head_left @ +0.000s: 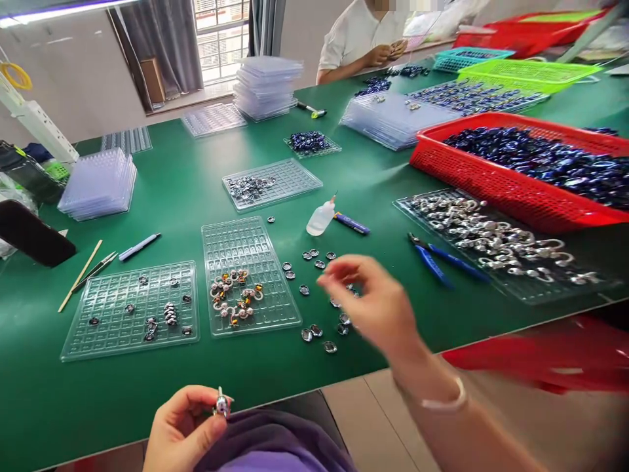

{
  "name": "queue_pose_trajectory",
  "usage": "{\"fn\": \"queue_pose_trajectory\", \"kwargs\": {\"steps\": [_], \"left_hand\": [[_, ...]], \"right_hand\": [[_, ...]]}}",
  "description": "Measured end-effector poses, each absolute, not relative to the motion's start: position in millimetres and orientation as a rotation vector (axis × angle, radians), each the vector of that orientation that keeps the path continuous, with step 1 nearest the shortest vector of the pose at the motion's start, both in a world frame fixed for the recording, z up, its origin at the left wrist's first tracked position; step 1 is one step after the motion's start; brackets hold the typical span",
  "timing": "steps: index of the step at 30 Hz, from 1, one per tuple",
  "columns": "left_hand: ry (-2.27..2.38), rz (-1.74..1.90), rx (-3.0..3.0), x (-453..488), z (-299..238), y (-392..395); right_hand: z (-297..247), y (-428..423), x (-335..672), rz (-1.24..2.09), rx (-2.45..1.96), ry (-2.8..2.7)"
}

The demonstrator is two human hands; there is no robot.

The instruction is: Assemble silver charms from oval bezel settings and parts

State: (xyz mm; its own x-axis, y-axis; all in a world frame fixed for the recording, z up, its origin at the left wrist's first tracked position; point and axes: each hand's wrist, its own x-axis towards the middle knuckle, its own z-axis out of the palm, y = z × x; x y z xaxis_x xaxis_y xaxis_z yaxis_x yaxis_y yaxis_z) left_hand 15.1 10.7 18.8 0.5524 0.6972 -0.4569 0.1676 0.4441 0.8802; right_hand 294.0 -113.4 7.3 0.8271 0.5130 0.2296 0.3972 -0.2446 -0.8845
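The left hand point(187, 423) pinches a small silvery piece point(222, 404), long axis roughly upright, by the near edge of the counter point(255, 367). Loose oval pieces point(330, 347) lie forward-right, nearer the right hand point(371, 298), narrowly curled; contents cannot be told.

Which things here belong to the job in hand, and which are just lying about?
Seemingly in the job:
left hand, pinching a small silvery piece
right hand, near loose oval pieces

Seemingly just lying about:
wooden stick
pen-like tool
blue-handled pliers
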Motion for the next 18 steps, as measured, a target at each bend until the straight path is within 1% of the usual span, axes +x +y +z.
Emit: {"fn": "queue_pose_trajectory", "kwargs": {"steps": [1,3,7,11,18], "left_hand": [[0.97,0.421,1.098,16.6,19.9,11.0],[0.99,0.463,1.098,19.5,21.8,10.6],[1.032,0.493,1.073,22.7,21.3,8.4],[1.063,0.427,1.073,22.9,19.2,8.3],[1.026,0.411,1.159,28.5,21.8,9.0]], "right_hand": [[4.2,-113.8,321.6,0.009,-1.928,-0.588],[-2.8,-110.1,372.4,-0.095,-2.019,-0.487],[-17.0,-91.0,432.3,-0.004,-2.137,-0.517],[-27.4,-73.5,443.9,0.112,-2.188,-0.588],[-22.1,-72.0,432.5,0.125,-2.154,-0.626]]}}
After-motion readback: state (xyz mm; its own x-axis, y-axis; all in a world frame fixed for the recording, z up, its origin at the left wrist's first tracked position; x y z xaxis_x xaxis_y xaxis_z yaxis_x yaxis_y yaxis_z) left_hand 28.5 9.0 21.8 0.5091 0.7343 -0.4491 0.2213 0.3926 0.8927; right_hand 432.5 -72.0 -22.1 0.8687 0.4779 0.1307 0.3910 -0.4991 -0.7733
